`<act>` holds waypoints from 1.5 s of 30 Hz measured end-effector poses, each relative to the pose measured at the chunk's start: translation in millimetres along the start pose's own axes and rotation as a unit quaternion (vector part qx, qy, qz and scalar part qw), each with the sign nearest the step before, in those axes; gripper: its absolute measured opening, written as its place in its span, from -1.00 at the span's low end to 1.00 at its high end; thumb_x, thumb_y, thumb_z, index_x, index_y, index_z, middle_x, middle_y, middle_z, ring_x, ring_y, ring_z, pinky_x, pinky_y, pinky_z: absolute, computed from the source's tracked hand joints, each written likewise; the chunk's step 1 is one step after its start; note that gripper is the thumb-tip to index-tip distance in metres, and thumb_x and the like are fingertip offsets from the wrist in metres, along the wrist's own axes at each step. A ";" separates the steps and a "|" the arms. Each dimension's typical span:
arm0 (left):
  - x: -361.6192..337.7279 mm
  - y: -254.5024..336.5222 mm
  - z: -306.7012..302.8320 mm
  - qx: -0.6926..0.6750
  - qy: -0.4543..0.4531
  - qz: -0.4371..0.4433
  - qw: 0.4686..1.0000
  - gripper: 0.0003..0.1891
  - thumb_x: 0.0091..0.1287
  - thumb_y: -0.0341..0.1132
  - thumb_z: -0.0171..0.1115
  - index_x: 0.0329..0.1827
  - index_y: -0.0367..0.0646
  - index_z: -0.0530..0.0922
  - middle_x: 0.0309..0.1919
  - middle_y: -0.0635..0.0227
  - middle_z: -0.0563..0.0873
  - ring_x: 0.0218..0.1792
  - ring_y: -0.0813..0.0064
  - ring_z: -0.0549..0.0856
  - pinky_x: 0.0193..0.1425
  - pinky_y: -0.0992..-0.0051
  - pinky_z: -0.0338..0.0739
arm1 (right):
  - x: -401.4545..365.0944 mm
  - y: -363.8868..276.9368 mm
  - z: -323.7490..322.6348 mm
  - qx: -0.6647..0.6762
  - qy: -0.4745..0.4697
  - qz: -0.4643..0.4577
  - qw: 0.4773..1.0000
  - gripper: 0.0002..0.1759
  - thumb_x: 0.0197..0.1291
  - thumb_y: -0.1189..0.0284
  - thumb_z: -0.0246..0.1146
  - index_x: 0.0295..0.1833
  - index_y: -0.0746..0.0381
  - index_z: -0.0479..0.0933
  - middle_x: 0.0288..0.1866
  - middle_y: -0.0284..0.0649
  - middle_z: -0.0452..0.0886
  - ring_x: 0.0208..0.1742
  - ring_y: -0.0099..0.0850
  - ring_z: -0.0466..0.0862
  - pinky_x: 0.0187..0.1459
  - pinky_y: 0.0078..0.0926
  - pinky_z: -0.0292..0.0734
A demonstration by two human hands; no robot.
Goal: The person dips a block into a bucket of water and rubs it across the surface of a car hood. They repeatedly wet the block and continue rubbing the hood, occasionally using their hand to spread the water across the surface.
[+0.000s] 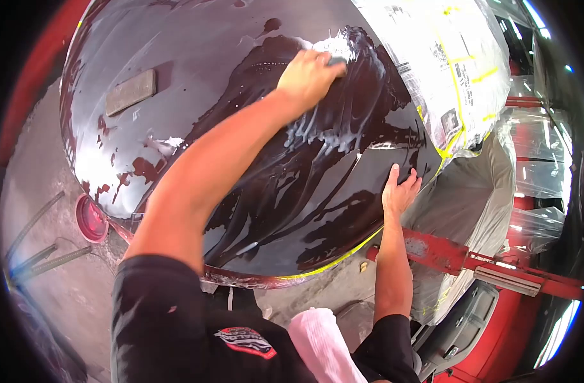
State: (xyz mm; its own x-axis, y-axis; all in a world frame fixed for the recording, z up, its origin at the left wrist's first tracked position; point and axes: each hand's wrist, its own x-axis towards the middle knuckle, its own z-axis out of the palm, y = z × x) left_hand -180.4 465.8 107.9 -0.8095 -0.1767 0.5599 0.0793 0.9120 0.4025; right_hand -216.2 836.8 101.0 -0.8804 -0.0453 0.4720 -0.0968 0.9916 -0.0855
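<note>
My left hand reaches across the dark, wet car panel, its fingers wrapped round a small grey pad that touches the surface beside white suds. My right hand rests near the panel's right edge, thumb and fingers apart, holding nothing. Milky streaks and water run down the panel between my hands. A grey rectangular block lies on the panel's left part, away from both hands.
Masking film with yellow tape covers the area at upper right. A red metal bar crosses at right. A pink towel hangs at my front. A red round container is left of the panel, near hoses on the floor.
</note>
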 end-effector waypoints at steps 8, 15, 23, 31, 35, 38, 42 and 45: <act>-99.8 21.3 -11.2 -0.087 0.048 0.057 0.993 -0.47 0.13 -0.58 0.26 0.20 0.07 0.65 0.18 0.12 0.68 0.23 0.06 0.62 0.39 0.13 0.49 | 2.4 0.6 -3.5 0.011 -0.042 0.008 0.999 -0.09 0.36 -0.20 0.18 0.52 0.31 0.30 0.56 0.35 0.19 0.59 0.20 0.18 0.53 0.05 0.16; -33.7 18.7 -7.1 -0.003 0.052 -0.018 0.999 -0.65 0.24 -0.44 0.25 0.10 0.04 0.68 0.13 0.18 0.68 0.20 0.14 0.63 0.33 0.19 0.50 | 1.3 -10.0 -12.1 0.008 -0.047 0.021 0.999 -0.11 0.37 -0.20 0.16 0.51 0.31 0.32 0.54 0.35 0.22 0.58 0.19 0.22 0.53 0.07 0.16; -1.9 -24.0 -6.4 0.038 0.025 -0.032 0.998 -0.50 0.18 -0.54 0.23 0.21 0.08 0.65 0.24 0.09 0.65 0.20 0.07 0.63 0.29 0.15 0.54 | 2.5 3.4 0.2 0.000 -0.022 -0.004 1.000 -0.13 0.36 -0.18 0.18 0.47 0.32 0.36 0.52 0.35 0.25 0.54 0.22 0.26 0.50 0.11 0.19; -107.2 1.0 -22.1 -0.033 0.060 0.047 0.997 -0.45 0.15 -0.59 0.24 0.21 0.12 0.66 0.23 0.09 0.65 0.21 0.07 0.63 0.35 0.13 0.51 | -1.0 -1.5 -2.9 0.000 -0.033 0.023 0.999 -0.11 0.36 -0.22 0.15 0.49 0.29 0.34 0.55 0.32 0.21 0.58 0.19 0.22 0.50 0.15 0.17; 2.0 -27.3 -9.2 0.049 0.056 -0.021 0.997 -0.57 0.21 -0.53 0.21 0.14 0.07 0.66 -0.02 0.11 0.68 0.04 0.04 0.66 0.19 0.13 0.53 | -0.2 -2.2 -2.8 0.006 -0.031 0.026 0.999 -0.11 0.35 -0.22 0.16 0.50 0.27 0.34 0.55 0.33 0.21 0.59 0.20 0.20 0.51 0.17 0.14; -36.5 -12.3 -12.8 0.010 0.083 -0.004 0.997 -0.53 0.20 -0.54 0.21 0.19 0.07 0.65 0.11 0.09 0.69 0.12 0.03 0.66 0.24 0.12 0.53 | -0.8 -3.1 -6.3 0.002 -0.027 0.022 0.999 -0.12 0.35 -0.20 0.18 0.50 0.27 0.34 0.54 0.35 0.23 0.56 0.22 0.24 0.50 0.16 0.17; -137.3 29.5 -43.1 -0.044 0.066 0.013 0.997 -0.48 0.07 -0.61 0.27 0.13 0.00 0.74 0.20 0.08 0.68 0.15 0.06 0.67 0.24 0.16 0.59 | 0.2 0.7 -1.2 0.006 -0.019 0.005 1.000 -0.13 0.35 -0.19 0.20 0.48 0.30 0.37 0.52 0.36 0.26 0.54 0.22 0.27 0.49 0.10 0.20; -128.4 27.6 -49.5 -0.047 0.045 0.006 0.998 -0.51 0.09 -0.59 0.27 0.13 -0.01 0.73 0.20 0.10 0.67 0.17 0.07 0.66 0.25 0.18 0.57 | 3.4 3.7 1.6 -0.010 -0.019 0.005 1.000 -0.13 0.36 -0.18 0.19 0.48 0.32 0.36 0.52 0.35 0.26 0.55 0.20 0.27 0.51 0.06 0.19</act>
State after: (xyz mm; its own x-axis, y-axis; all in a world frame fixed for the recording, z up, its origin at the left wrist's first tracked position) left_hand -45.5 495.3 82.9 -0.7532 -0.2015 0.6262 0.1463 0.8767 0.4582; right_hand -220.3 840.1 100.9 -0.8983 -0.0402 0.4376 -0.0799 0.9941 -0.0728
